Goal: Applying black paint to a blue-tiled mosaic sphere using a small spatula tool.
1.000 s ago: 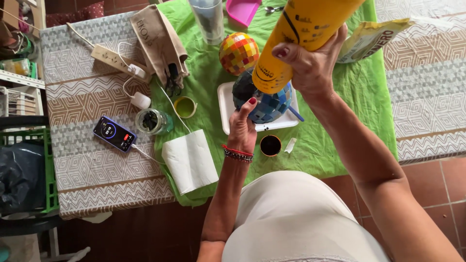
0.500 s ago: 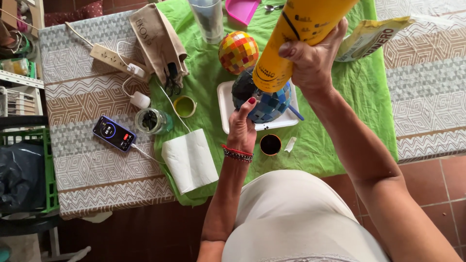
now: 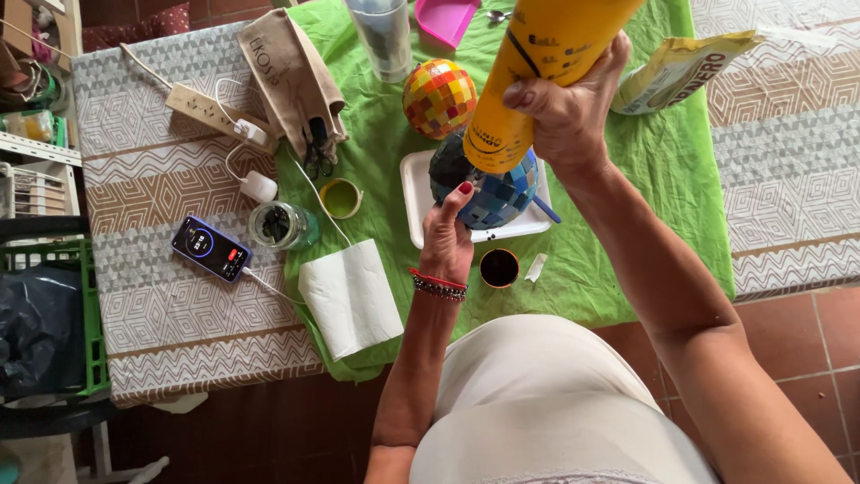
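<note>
i can't see the top of the yellow spray can (image 3: 537, 72); it's cut off at the frame edge, and its lower end hides part of the blue mosaic ball (image 3: 493, 197). my right hand (image 3: 573, 112) is wrapped around the can above the ball. my left hand (image 3: 448, 237) cups the ball on the white tray (image 3: 417, 193). a yellow packet (image 3: 681, 67) lies further right. a glass jar (image 3: 282, 224) holds something dark and unclear.

The person wears a plain white sleeveless top; both arms are bare to the shoulder. The left hand (image 3: 445, 240) has dark red polished nails, and its wrist carries a thin red band beside a dark beaded bracelet. The right hand (image 3: 566, 116) wears no rings.
</note>
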